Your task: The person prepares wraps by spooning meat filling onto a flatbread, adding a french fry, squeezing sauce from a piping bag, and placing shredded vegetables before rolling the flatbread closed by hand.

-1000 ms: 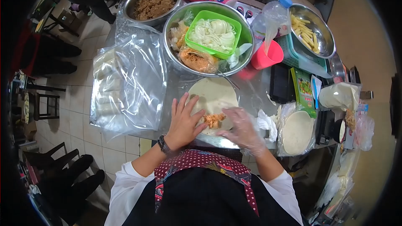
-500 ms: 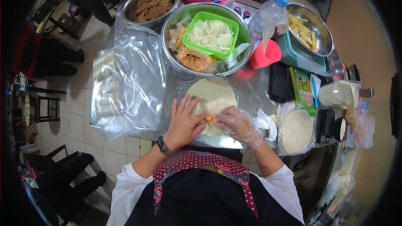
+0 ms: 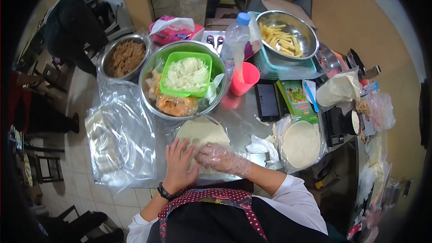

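A round flatbread (image 3: 202,134) lies flat on the metal table, close in front of me. My left hand (image 3: 179,166), bare and with a dark band at the wrist, rests open on its left side with the fingers stretched out. Over the lower middle of the flatbread is my right hand (image 3: 222,159), in a clear plastic glove, its fingers bunched together. Whatever lies under those fingers is hidden. Just beyond, a large steel bowl (image 3: 147,103) holds a green tub (image 3: 202,93) of sliced onion (image 3: 186,74) and bagged orange filling (image 3: 177,105).
At left lie clear plastic bags (image 3: 130,139) and a bowl of brown filling (image 3: 129,58). Rightward are a pink cup (image 3: 245,78), bottle (image 3: 237,33), phone (image 3: 267,102), crumpled tissue (image 3: 262,148) and stacked flatbreads (image 3: 301,144). Fries (image 3: 281,40) sit in a steel bowl behind. Another person (image 3: 72,31) stands back left.
My view has tilted up and turned right, so the table sits further left and lower. The gloved right hand now covers the orange filling that showed at its fingertips.
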`<state>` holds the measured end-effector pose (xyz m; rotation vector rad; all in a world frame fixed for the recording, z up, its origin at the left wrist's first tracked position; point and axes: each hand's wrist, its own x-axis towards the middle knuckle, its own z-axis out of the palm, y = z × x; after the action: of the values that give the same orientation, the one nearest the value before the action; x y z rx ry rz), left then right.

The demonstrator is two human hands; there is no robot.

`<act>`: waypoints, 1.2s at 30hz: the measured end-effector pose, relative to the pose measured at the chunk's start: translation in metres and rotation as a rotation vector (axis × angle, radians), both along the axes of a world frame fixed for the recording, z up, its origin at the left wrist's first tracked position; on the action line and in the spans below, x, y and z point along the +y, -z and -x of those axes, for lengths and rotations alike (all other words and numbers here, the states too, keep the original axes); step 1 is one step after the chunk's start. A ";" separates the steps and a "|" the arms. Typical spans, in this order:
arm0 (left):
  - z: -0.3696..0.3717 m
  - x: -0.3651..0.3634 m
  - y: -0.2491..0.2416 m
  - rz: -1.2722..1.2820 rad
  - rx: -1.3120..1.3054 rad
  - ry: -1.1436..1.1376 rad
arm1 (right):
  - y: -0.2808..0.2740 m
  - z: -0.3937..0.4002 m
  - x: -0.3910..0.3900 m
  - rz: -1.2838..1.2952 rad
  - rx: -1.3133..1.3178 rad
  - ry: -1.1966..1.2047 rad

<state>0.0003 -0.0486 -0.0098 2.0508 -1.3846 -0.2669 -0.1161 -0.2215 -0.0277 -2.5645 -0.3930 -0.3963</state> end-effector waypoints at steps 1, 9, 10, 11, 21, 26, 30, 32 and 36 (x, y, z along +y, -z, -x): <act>0.000 -0.001 -0.002 0.015 0.020 0.006 | -0.014 -0.001 -0.002 0.010 -0.008 0.012; -0.001 0.004 0.005 0.268 0.059 0.002 | -0.130 0.053 -0.107 -0.943 0.269 0.219; 0.000 0.001 0.006 0.291 0.038 -0.020 | -0.139 0.062 -0.122 -1.037 0.175 0.237; 0.000 0.000 0.007 0.303 0.035 -0.006 | -0.149 0.069 -0.136 -1.126 0.079 0.247; 0.003 -0.009 0.005 0.348 0.004 -0.153 | -0.185 0.006 -0.355 -0.550 -0.166 0.802; 0.001 -0.003 0.024 0.302 0.075 -0.250 | -0.142 -0.026 -0.420 0.495 0.417 0.887; -0.001 0.000 0.040 0.355 0.229 -0.310 | -0.139 -0.037 -0.414 0.455 0.616 0.835; -0.003 0.000 0.041 0.327 0.085 -0.281 | -0.138 -0.041 -0.410 0.434 0.727 0.806; 0.001 0.002 0.049 0.344 0.221 -0.352 | -0.137 -0.046 -0.404 0.394 0.911 0.770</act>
<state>-0.0003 -0.0465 -0.0593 1.8690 -0.8511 -0.0910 -0.0697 -0.6251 0.1096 -2.8337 0.9346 0.6703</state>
